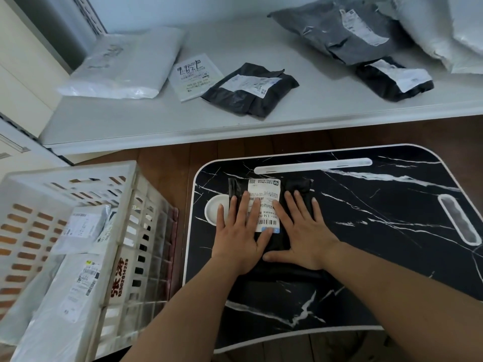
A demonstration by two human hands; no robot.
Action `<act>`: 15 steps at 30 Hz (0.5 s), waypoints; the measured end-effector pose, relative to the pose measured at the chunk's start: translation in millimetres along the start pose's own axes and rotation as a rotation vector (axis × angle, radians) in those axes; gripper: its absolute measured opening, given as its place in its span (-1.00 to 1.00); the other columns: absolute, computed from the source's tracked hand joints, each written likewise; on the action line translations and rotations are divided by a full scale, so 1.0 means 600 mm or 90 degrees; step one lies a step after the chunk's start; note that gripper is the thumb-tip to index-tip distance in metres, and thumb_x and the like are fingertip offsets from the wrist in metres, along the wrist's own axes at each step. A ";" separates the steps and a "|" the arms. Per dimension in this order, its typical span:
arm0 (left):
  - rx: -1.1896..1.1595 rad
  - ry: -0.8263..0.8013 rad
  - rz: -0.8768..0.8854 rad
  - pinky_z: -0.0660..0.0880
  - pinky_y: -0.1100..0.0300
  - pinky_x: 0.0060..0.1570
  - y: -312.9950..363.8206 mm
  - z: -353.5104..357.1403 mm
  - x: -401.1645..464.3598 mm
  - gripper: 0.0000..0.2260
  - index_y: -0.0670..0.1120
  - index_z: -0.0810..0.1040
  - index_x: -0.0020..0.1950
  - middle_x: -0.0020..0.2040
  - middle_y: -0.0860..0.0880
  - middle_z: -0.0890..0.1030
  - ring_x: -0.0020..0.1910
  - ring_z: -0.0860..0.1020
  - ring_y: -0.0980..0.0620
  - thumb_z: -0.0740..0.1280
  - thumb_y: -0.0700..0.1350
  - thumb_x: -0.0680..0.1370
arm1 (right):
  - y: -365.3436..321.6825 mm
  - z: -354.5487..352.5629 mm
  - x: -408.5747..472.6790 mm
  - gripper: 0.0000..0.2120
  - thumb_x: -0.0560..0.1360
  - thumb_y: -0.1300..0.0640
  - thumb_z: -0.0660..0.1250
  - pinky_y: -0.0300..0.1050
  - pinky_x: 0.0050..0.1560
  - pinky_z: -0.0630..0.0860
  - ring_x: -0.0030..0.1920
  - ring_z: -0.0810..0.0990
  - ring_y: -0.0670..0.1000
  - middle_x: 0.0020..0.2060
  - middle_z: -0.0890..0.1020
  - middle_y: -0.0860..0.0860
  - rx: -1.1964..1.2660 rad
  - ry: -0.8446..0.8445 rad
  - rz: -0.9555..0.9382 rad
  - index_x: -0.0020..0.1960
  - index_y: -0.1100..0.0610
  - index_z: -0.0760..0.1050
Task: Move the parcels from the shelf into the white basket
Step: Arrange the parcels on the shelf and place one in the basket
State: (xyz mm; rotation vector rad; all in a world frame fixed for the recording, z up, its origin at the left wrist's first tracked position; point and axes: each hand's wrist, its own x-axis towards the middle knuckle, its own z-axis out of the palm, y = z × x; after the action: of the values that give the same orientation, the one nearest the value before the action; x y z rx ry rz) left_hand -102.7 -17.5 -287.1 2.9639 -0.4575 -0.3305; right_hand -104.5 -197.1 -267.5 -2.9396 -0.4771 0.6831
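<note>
The left hand (239, 239) and right hand (303, 233) lie flat with fingers spread, pressing a crinkled black plastic parcel (271, 246) with a white printed label (264, 202) onto the glossy black marble-patterned table (379, 231). Left of the left hand stands the white basket (109, 218), slotted hard plastic holding pale mailers. Beyond the fingertips, the smooth white shelf (156, 118) carries soft white, grey and black poly parcels.
</note>
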 end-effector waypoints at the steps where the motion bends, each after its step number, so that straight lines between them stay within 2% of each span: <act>1: 0.000 -0.003 -0.002 -0.36 -0.11 0.45 0.000 -0.001 0.000 -0.33 0.08 -0.46 0.44 0.53 0.01 -0.38 0.51 -0.35 -0.07 -0.45 0.34 0.40 | 0.000 -0.002 0.001 0.13 0.12 -0.66 -0.23 0.25 0.43 -0.40 0.43 -0.53 0.10 0.48 -0.42 0.11 -0.004 -0.007 0.002 0.41 0.00 -0.56; 5: 0.000 -0.022 -0.008 -0.37 -0.12 0.44 -0.002 -0.002 0.003 -0.32 0.10 -0.47 0.43 0.52 0.02 -0.40 0.51 -0.36 -0.07 -0.46 0.35 0.38 | -0.001 -0.011 0.005 0.17 0.06 -0.67 -0.29 0.28 0.42 -0.40 0.45 -0.49 0.10 0.50 -0.38 0.10 -0.014 -0.032 0.002 0.42 0.01 -0.53; 7: 0.000 -0.035 0.001 -0.36 -0.14 0.44 -0.004 -0.007 0.006 -0.29 0.11 -0.45 0.44 0.52 0.04 -0.40 0.50 -0.37 -0.06 -0.49 0.37 0.35 | -0.001 -0.019 0.008 0.21 0.08 -0.67 -0.35 0.30 0.43 -0.35 0.52 -0.33 0.09 0.55 -0.18 0.09 -0.011 0.014 0.006 0.55 0.01 -0.31; 9: -0.037 -0.025 0.002 -0.35 -0.12 0.45 -0.007 -0.014 0.008 -0.27 0.12 -0.31 0.52 0.55 0.08 -0.32 0.52 -0.33 -0.03 -0.46 0.38 0.40 | 0.002 -0.028 0.012 0.15 0.15 -0.61 -0.47 0.26 0.46 -0.29 0.54 -0.18 0.07 0.54 -0.01 0.06 -0.020 0.098 0.015 0.56 0.00 -0.07; 10: -0.057 -0.002 -0.006 -0.33 -0.09 0.46 -0.011 -0.019 0.009 -0.30 0.14 -0.21 0.55 0.56 0.10 -0.25 0.53 -0.29 -0.02 -0.44 0.35 0.43 | 0.002 -0.030 0.018 0.10 0.19 -0.57 -0.52 0.24 0.47 -0.28 0.54 -0.21 0.06 0.55 -0.05 0.06 -0.021 0.120 0.010 0.57 -0.02 -0.09; 12: -0.054 0.023 -0.015 -0.31 -0.08 0.47 -0.018 -0.025 0.008 -0.35 0.21 -0.12 0.55 0.57 0.14 -0.18 0.53 -0.27 -0.01 -0.43 0.25 0.46 | 0.000 -0.029 0.028 -0.05 0.22 -0.50 -0.61 0.20 0.48 -0.32 0.50 -0.39 0.06 0.53 -0.31 0.01 -0.019 0.113 -0.021 0.52 -0.09 -0.33; 13: -0.034 0.019 -0.013 -0.32 -0.10 0.47 -0.021 -0.024 0.006 -0.37 0.22 -0.16 0.54 0.56 0.14 -0.21 0.53 -0.29 -0.02 -0.43 0.24 0.45 | -0.001 -0.026 0.033 -0.11 0.20 -0.48 -0.64 0.19 0.47 -0.34 0.48 -0.45 0.07 0.49 -0.41 -0.02 -0.022 0.097 -0.036 0.46 -0.13 -0.42; 15: -0.002 -0.010 -0.008 -0.34 -0.14 0.45 -0.024 -0.018 0.002 -0.39 0.22 -0.26 0.52 0.55 0.11 -0.31 0.52 -0.34 -0.05 -0.44 0.24 0.45 | -0.002 -0.021 0.039 -0.16 0.18 -0.48 -0.65 0.18 0.46 -0.36 0.46 -0.48 0.07 0.44 -0.48 -0.07 -0.016 0.059 -0.052 0.40 -0.17 -0.49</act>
State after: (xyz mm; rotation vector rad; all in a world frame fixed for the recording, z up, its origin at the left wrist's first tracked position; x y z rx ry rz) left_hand -95.3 -3.5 -279.2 2.9644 -0.4398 -0.3568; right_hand -79.4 -188.9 -266.0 -2.9407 -0.5968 0.5336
